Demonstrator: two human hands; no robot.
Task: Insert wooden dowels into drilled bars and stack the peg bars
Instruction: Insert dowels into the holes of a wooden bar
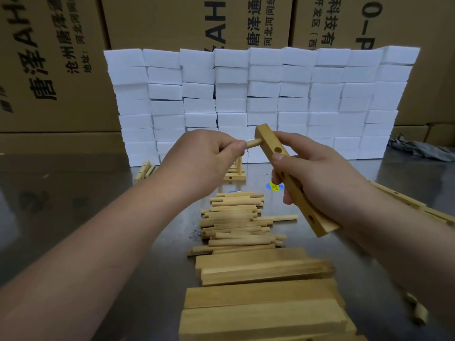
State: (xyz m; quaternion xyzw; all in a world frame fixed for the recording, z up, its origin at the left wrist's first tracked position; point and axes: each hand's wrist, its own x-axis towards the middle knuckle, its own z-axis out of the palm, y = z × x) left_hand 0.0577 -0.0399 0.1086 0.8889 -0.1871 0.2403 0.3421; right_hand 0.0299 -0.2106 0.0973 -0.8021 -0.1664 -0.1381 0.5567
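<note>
My right hand [312,173] grips a drilled wooden bar [293,178] in the air, tilted, with three holes showing along its face. My left hand [209,158] pinches a wooden dowel [253,143] whose tip meets the bar's upper end from the left. Below the hands lies a heap of loose dowels [241,222] on the metal table. Nearer to me sits a stack of plain wooden bars [261,291]. Behind my left hand stands a finished peg bar [235,174], partly hidden.
A wall of white foam blocks [261,94] stands across the back of the metal table [73,205], with cardboard boxes [49,57] behind it. More drilled bars [413,205] lie at the right, a few pieces [145,168] at the left, a grey rag [423,148] far right.
</note>
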